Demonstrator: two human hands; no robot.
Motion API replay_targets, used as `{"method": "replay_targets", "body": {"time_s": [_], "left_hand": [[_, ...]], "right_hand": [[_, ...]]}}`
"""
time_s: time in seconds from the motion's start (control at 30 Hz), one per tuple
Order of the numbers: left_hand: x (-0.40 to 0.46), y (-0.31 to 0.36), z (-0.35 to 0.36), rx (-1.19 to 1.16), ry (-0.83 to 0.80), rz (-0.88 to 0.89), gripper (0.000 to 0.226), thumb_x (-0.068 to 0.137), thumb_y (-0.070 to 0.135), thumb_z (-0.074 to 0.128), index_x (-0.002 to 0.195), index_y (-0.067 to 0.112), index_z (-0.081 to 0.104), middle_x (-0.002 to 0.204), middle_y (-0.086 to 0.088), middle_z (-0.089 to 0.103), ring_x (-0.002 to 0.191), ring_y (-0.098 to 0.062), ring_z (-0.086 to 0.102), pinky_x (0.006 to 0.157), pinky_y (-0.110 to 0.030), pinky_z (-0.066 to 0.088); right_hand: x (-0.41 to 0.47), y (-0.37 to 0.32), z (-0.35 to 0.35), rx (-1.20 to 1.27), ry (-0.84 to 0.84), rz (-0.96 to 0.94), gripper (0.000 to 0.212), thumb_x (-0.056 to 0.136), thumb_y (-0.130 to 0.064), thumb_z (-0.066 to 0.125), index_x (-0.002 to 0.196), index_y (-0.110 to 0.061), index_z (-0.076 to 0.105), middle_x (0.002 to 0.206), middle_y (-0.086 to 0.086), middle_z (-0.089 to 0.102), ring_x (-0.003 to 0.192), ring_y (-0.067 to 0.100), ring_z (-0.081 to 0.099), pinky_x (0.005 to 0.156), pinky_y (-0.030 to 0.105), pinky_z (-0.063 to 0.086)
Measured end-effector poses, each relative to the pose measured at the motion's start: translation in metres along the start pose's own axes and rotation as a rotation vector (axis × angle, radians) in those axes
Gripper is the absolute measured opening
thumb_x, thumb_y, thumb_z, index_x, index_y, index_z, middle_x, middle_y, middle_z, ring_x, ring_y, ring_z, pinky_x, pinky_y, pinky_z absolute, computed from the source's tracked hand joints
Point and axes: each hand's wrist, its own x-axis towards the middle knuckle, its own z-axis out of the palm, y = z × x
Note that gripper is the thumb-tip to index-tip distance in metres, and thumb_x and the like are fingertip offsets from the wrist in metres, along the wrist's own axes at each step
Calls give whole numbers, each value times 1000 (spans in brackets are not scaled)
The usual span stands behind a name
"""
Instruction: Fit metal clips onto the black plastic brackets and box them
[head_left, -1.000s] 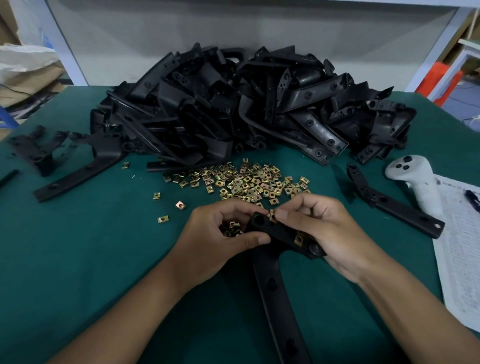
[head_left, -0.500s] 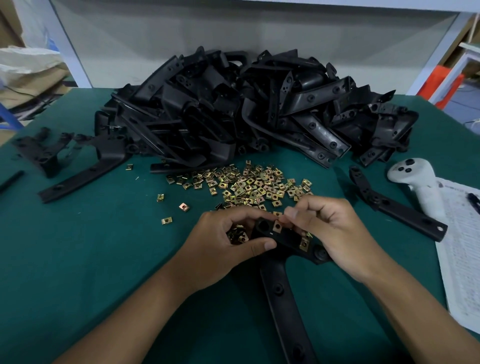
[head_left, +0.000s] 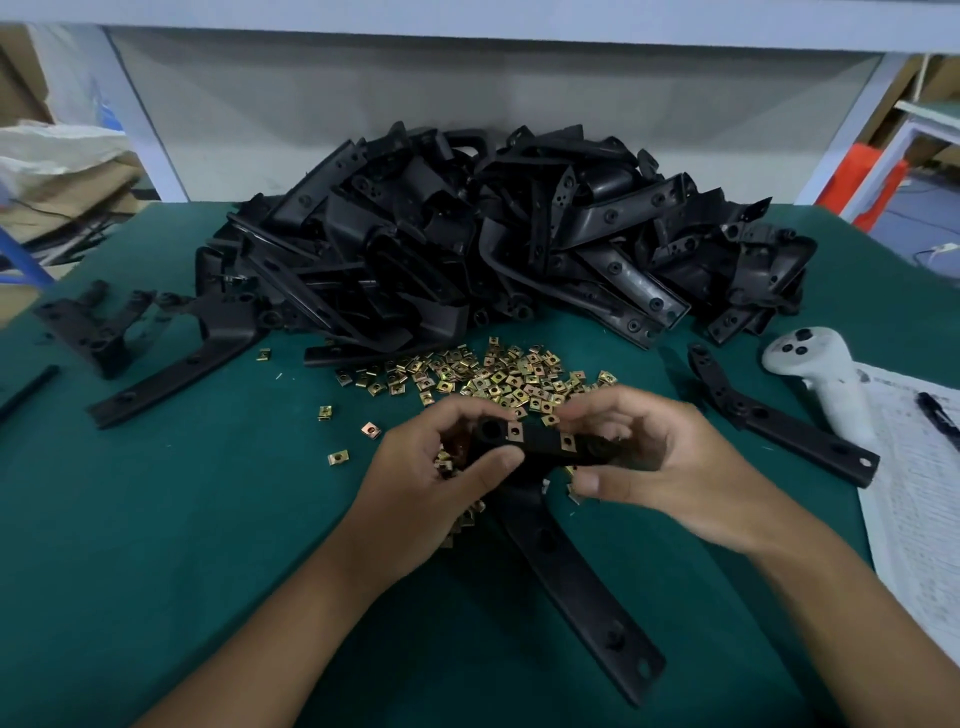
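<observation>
Since half a second ago, the right hand (head_left: 654, 457) has been drawn back a little from the upper edge of the held bracket (head_left: 550, 525), and both fitted clips are now uncovered: one clip (head_left: 515, 431) just beside the round hole at the bracket's left end, a second clip (head_left: 568, 442) further right along the same head. This is judged to mean that the head of this bracket is clipped, or nearly so, and that boxing or a further clip comes next; no box is seen in the picture.

The held bracket is kept just below the loose clips (head_left: 488, 376), its head lifted between both hands and its long arm running down and to the right over the tabletop (head_left: 156, 545). Its left end is gripped by the left hand (head_left: 441, 478), thumb laid across the near face and fingers curled over the far edge; spare clips appear to be cupped in that palm. The right end is gripped by the right hand, fingers hooked over the top and thumb under the front; whether a clip is pinched there cannot be told. The bracket heap (head_left: 493, 244) lies beyond the loose clips, untouched.
</observation>
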Motion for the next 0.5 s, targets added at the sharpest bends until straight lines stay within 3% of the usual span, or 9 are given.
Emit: {"method": "replay_targets", "body": {"time_s": [0.1, 0.2, 0.33, 0.5], "left_hand": [[-1, 2, -2, 8, 16, -5, 23, 86, 48, 71, 106, 38, 67, 94, 8, 71, 84, -13, 68, 73, -28, 58], [-3, 8, -2, -15, -27, -14, 21, 87, 47, 68, 106, 39, 65, 95, 10, 70, 85, -4, 66, 73, -20, 55], [-6, 22, -2, 64, 25, 86, 22, 86, 46, 66, 108, 43, 63, 100, 23, 69, 92, 4, 63, 77, -7, 45], [-15, 43, 3, 170, 61, 199, 26, 86, 49, 64, 111, 49, 63, 110, 26, 67, 108, -3, 61, 85, -8, 43]], "right_hand": [[-2, -3, 1, -266, 137, -79, 33, 74, -46, 84, 104, -39, 73, 93, -15, 75, 81, 4, 68, 71, 15, 49], [-4, -7, 5, -371, 189, -154, 26, 74, -47, 78, 98, -40, 75, 84, -22, 72, 67, 4, 63, 60, 14, 45], [-11, -18, 7, -359, 242, -198, 27, 75, -46, 78, 101, -41, 72, 91, -19, 71, 69, 10, 59, 64, 24, 50], [-38, -45, 4, -487, 305, -323, 26, 77, -39, 82, 101, -31, 74, 90, -18, 70, 80, 3, 63, 70, 9, 43]]}}
